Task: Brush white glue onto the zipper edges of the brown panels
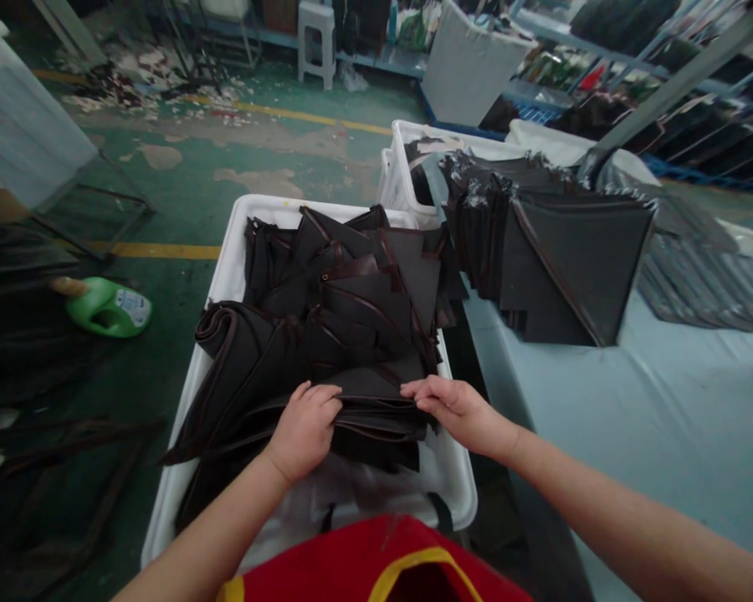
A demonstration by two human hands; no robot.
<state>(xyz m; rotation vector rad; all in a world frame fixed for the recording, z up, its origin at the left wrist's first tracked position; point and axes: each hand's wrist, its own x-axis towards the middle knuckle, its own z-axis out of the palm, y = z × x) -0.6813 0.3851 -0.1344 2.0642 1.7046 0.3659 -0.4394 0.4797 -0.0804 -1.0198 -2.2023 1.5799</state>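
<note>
A white plastic bin (188, 401) in front of me holds a heap of dark panels (345, 326), probably leatherette, edged with brown piping. My left hand (304, 431) curls over the near edge of the folded layers (376, 410) at the top of the heap. My right hand (455, 410) pinches the same layers farther right, with its fingers on their edge. Both hands seem to hold the layers between them. The bin's near part is lined with a white sheet (351, 493).
A second white bin (414, 159) stands behind. A stack of similar panels (558, 267) lies on a pale blue table (653, 418) at right. A green bottle (110, 308) lies on the green floor at left. A red garment (376, 568) fills the bottom edge. Shelves line the back.
</note>
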